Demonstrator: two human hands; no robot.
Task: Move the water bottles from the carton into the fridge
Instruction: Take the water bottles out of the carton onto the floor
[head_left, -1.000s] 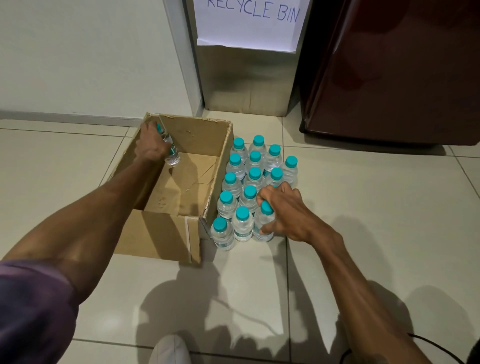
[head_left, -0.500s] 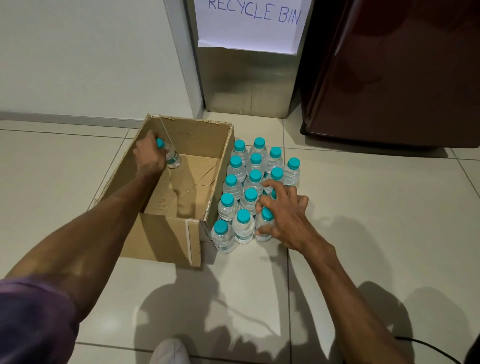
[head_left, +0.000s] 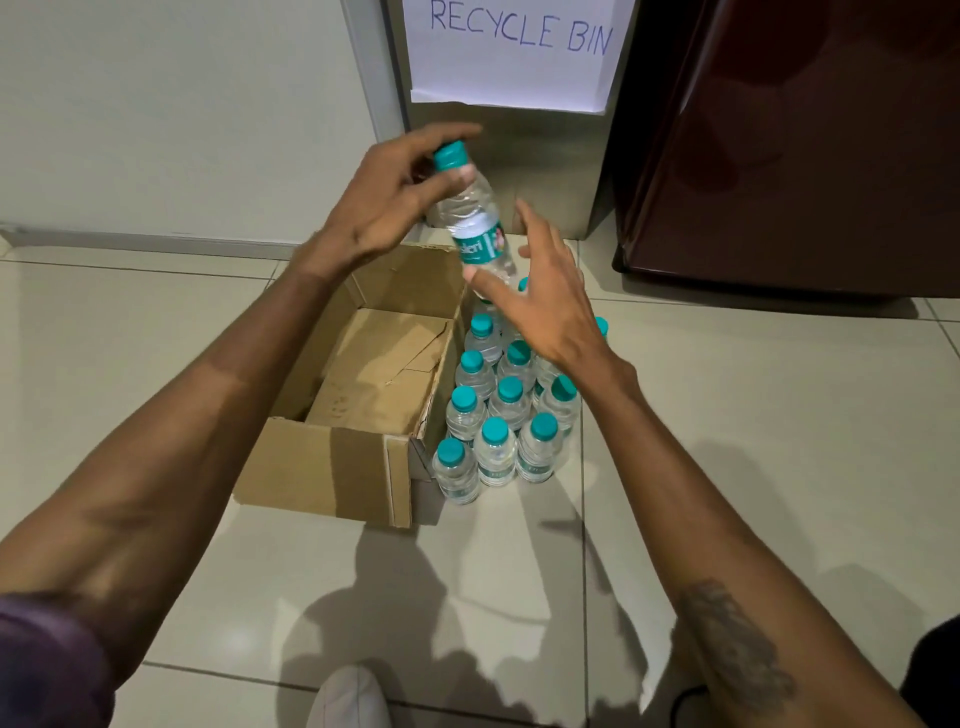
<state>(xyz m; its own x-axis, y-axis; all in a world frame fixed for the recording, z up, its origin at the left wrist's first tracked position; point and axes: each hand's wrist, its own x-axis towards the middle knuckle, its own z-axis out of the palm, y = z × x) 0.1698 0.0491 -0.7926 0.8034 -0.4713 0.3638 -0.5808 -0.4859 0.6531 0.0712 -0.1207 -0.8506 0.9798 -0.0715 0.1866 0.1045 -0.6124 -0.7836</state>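
Note:
My left hand (head_left: 387, 200) grips a clear water bottle (head_left: 475, 228) with a teal cap near its neck, lifted and tilted above the far end of the carton. My right hand (head_left: 540, 301) hovers just right of and below that bottle, fingers spread, thumb near its base. The brown cardboard carton (head_left: 322, 467) sits open on the floor, and no bottles show inside it. Several teal-capped water bottles (head_left: 496, 447) stand upright in a cluster on the tiles against the carton's right side. The dark red fridge (head_left: 789, 150) stands at the upper right, door closed.
A metal bin (head_left: 550, 166) with a "RECYCLE BIN" paper sign stands between the wall and the fridge, behind the carton. Tiled floor (head_left: 753, 441) stretches right of the bottles. My white shoe (head_left: 348, 699) shows at the bottom edge, and a black cable (head_left: 685, 693) lies at lower right.
My left hand has lifted the bottle out of the carton and up toward the middle. My right hand has left the standing bottles and risen toward the held bottle.

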